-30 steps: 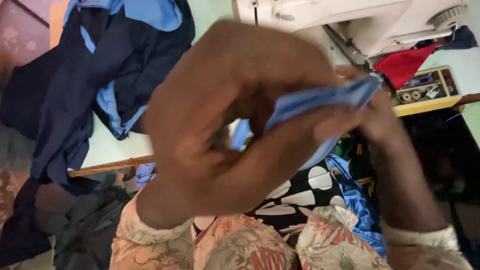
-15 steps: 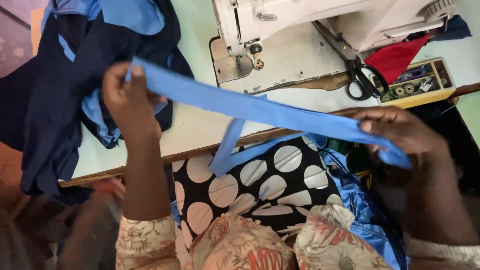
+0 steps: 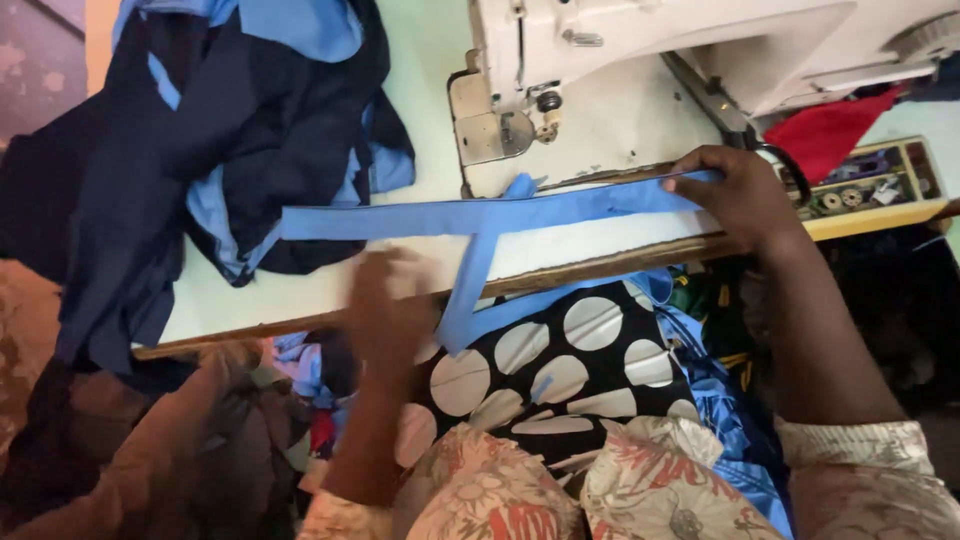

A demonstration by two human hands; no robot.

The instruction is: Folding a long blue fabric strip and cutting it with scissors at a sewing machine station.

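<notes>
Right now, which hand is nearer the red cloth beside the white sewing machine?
Right. The right hand pins the blue fabric strip just left of the red cloth; the left hand is blurred at the table's front edge, far left of it.

Strip (image 3: 520, 213) is seen in mid blue, w/ a second blue length dropped over the table (image 3: 300, 290) front edge. Table top is pale green, edged in brown wood. Sewing machine (image 3: 640, 50) is cream-white w/ grey metal parts. Cloth pile (image 3: 230, 130) at the left end is navy mixed w/ light blue. Red cloth (image 3: 830, 135) is noted at the right end, by a yellow tray (image 3: 900, 205). Lap fabric (image 3: 560, 370) is black w/ white dots; sleeves (image 3: 880, 480) are cream w/ red floral print.
</notes>
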